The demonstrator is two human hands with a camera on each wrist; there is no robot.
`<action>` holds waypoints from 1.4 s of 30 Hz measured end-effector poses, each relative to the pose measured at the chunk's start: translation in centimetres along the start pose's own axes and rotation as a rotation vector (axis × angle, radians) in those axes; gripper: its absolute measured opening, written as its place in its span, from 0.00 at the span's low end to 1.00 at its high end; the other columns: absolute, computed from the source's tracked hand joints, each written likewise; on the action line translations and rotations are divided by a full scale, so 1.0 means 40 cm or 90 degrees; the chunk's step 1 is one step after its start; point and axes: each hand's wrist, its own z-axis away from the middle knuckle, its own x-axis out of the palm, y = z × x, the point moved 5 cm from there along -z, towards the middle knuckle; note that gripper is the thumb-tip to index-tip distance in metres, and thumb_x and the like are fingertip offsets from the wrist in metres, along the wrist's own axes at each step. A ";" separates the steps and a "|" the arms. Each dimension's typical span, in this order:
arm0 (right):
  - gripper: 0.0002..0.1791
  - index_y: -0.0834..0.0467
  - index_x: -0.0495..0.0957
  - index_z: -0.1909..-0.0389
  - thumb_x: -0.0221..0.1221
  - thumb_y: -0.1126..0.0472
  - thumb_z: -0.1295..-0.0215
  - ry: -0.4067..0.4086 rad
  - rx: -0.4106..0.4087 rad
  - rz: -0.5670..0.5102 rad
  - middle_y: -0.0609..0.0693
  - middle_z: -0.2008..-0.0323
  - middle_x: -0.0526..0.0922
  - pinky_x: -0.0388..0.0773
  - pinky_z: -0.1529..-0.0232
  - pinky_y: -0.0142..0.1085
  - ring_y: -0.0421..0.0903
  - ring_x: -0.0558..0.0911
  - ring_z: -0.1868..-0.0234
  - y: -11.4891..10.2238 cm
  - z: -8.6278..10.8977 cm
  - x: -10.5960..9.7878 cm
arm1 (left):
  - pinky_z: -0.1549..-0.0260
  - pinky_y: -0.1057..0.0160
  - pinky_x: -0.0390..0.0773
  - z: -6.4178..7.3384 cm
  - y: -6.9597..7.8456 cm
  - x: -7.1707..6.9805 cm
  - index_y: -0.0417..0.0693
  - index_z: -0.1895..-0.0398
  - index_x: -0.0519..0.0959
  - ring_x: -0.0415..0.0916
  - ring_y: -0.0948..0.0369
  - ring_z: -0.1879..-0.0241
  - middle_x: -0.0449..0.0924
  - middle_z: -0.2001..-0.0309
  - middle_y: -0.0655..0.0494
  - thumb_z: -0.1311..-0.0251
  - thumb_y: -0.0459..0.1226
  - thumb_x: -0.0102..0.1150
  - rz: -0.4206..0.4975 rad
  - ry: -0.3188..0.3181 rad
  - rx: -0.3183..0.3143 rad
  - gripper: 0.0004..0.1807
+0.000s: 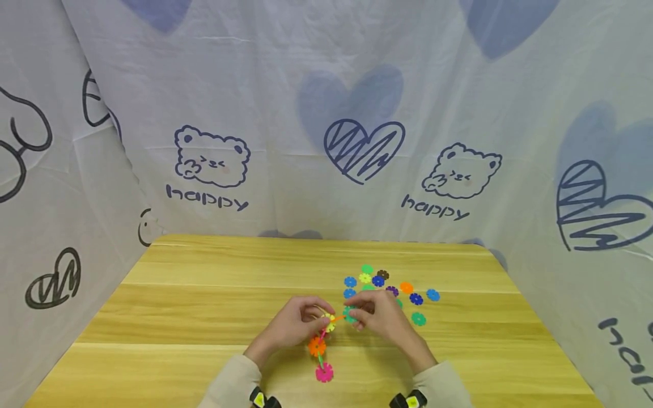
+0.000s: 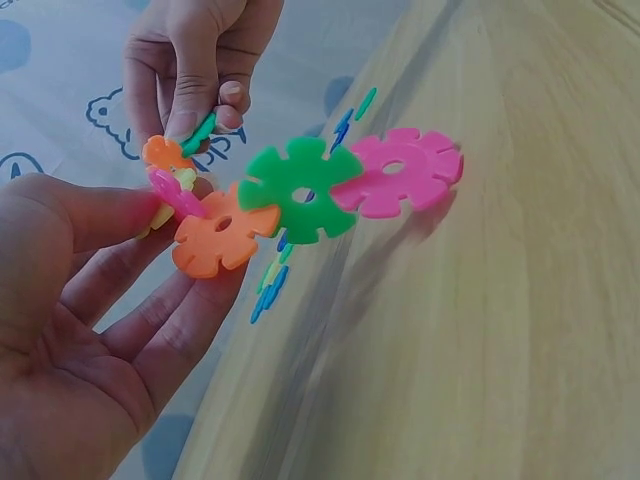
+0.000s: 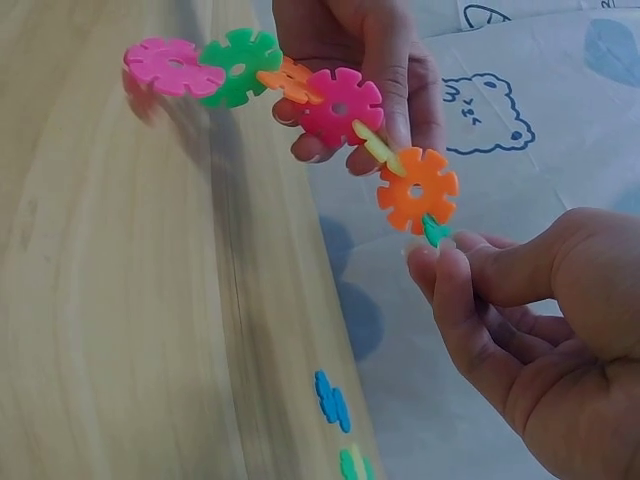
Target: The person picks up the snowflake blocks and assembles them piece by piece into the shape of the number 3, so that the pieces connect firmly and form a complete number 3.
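Left grip point(image 1: 296, 324) pinching, right grip point(image 1: 384, 320) pinching, wrists point(image 1: 259, 349) angled inward

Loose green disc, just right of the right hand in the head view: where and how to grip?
Likely a rim pinch on the green disc, right hand coming from above, near side: it appears flat on the table, rim uncovered, with the other loose discs lying beyond it.

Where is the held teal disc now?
In the right wrist view, the teal disc is right of centre, pinched by the right hand, below an orange disc.
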 end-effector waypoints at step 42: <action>0.07 0.73 0.86 0.58 0.64 0.76 0.36 0.043 -0.002 -0.063 0.61 0.66 0.89 0.87 0.72 0.43 0.46 0.85 0.76 -0.010 -0.001 0.020 | 0.75 0.67 0.80 0.002 0.000 0.001 0.35 0.62 0.80 0.77 0.63 0.78 0.84 0.70 0.34 0.39 0.22 0.59 -0.019 0.065 0.060 0.05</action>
